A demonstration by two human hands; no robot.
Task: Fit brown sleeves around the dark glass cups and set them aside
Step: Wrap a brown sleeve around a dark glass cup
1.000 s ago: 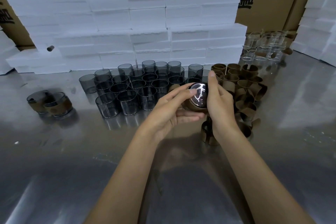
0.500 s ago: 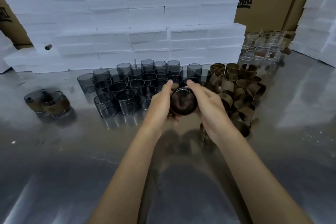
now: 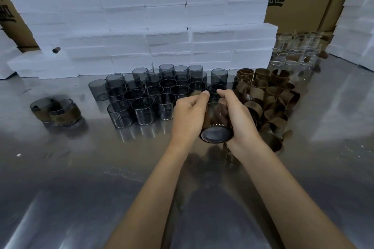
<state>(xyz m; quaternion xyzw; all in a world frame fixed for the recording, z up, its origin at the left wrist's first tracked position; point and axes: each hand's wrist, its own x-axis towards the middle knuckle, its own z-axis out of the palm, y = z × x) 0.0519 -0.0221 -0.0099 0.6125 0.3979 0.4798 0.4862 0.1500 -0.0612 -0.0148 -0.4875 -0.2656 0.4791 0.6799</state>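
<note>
Since half a second ago the cup (image 3: 216, 125) has been tipped over in the grip: its circular end, which then faced up toward the camera, now points down and toward the person. The left hand (image 3: 189, 116) curls round the cup's left wall, thumb and forefinger meeting at its far end, and the right hand (image 3: 237, 116) wraps the right wall likewise, so both hold it, raised above the steel table (image 3: 81, 178). The glass between the palms looks brownish, which suggests a sleeve is on it, though how fully it sits cannot be told.

Taking the held cup as landmark: the bare dark cups (image 3: 153, 91) stand packed together just behind and to its left; the heap of brown sleeves (image 3: 269, 97) lies just to its right and behind; two finished sleeved cups (image 3: 60, 112) sit well apart on the far left; clear glasses (image 3: 295, 50) stand far behind to the right, and white foam blocks (image 3: 141, 26) are stacked behind the dark cups.

The cup is probably rigid, smooth and breakable, with some weight for its size, and its bare glass likely slippery. The soft sleeve should give better purchase, so a hold around the sleeved side wall seems safest, setting it down gently to avoid knocking other glass.
</note>
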